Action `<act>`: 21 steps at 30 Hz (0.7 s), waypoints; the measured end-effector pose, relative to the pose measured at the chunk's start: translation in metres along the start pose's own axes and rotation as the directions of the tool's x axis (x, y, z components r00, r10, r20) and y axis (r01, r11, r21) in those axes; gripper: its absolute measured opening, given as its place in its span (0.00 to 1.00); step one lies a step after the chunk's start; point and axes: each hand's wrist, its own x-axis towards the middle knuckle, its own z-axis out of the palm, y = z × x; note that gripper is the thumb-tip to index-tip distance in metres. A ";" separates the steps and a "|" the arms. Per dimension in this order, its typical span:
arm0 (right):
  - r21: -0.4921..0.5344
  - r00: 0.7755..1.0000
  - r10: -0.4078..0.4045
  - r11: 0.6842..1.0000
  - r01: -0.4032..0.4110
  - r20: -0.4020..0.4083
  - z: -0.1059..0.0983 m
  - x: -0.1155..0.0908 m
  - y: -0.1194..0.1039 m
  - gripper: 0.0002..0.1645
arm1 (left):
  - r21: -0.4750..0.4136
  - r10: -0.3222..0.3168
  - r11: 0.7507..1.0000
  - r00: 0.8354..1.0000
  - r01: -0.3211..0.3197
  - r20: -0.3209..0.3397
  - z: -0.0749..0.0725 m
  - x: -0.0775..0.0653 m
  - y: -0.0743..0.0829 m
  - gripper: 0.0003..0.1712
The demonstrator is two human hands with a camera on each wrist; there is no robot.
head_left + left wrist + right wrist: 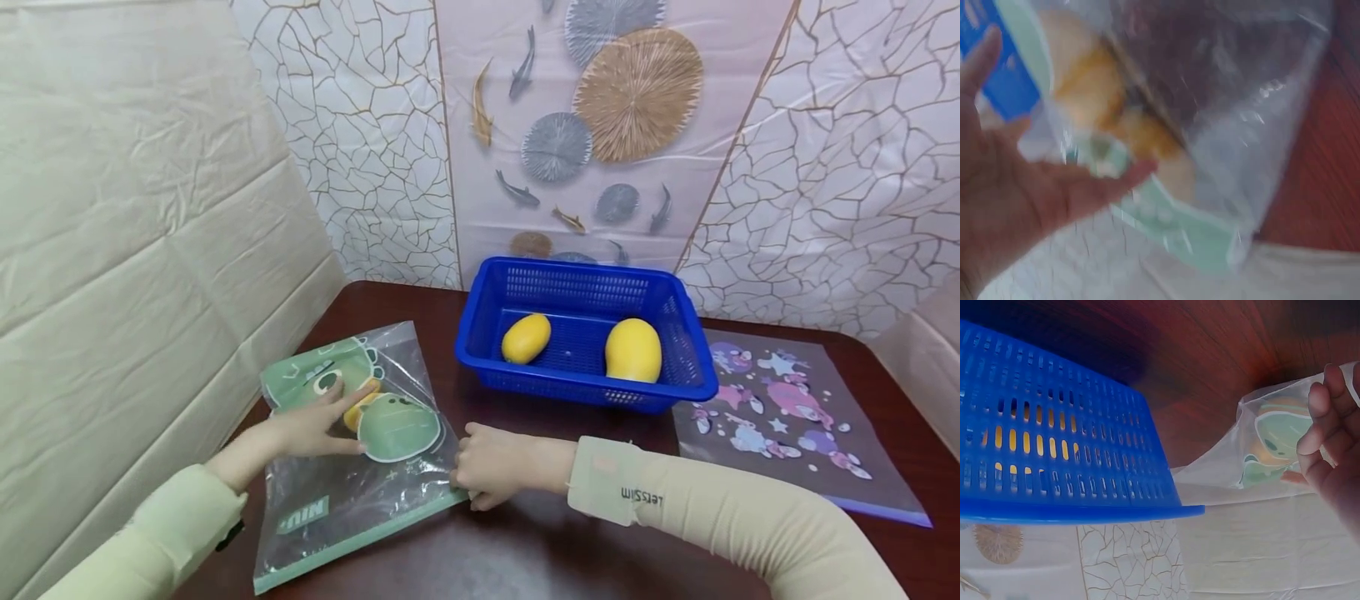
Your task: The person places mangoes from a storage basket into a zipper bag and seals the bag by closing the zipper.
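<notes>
A clear plastic zip bag [330, 500] with green cartoon prints and a green strip along its near edge lies at the left of the table. Behind the plastic, between the prints, shows a rounded yellow-orange thing [362, 408]; the left wrist view blurs it [1091, 81] and its kind is unclear. My left hand [318, 425] rests over the bag with fingers spread, thumb and fingertips at either side of that yellow-orange thing. With curled fingers, my right hand [491, 467] grips the bag's right edge near the green strip. In the right wrist view these fingers [1329, 419] partly cover the bag.
A blue plastic basket [585, 387] stands at the back middle, holding a smaller mango [527, 337] and a larger yellow mango [633, 350]. A second printed bag [795, 417] with a purple strip lies flat at the right, partly behind the basket. Cloth walls [187, 208] border the dark wooden table [540, 542].
</notes>
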 end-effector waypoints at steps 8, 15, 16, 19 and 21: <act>0.061 0.999 0.033 0.998 -0.035 0.024 0.005 -0.003 0.003 0.20 | 0.028 -0.130 0.990 0.982 0.135 -0.138 0.023 0.030 0.005 0.54; 0.089 0.999 0.048 0.995 -0.048 0.003 0.007 -0.009 0.008 0.29 | 0.025 -0.039 0.999 0.992 0.042 -0.124 0.021 0.052 -0.001 0.52; 0.089 0.999 0.048 0.995 -0.047 -0.002 0.008 -0.010 0.008 0.30 | 0.026 -0.023 0.999 0.993 0.026 -0.116 0.020 0.055 -0.003 0.52; 0.095 0.999 0.048 0.994 -0.048 0.000 0.009 -0.011 0.008 0.30 | 0.026 0.030 0.999 0.995 -0.027 -0.096 0.017 0.064 -0.008 0.52; 0.098 0.999 0.052 0.994 -0.052 0.003 0.010 -0.012 0.008 0.29 | 0.037 0.059 0.998 0.994 -0.056 -0.089 0.014 0.070 -0.012 0.52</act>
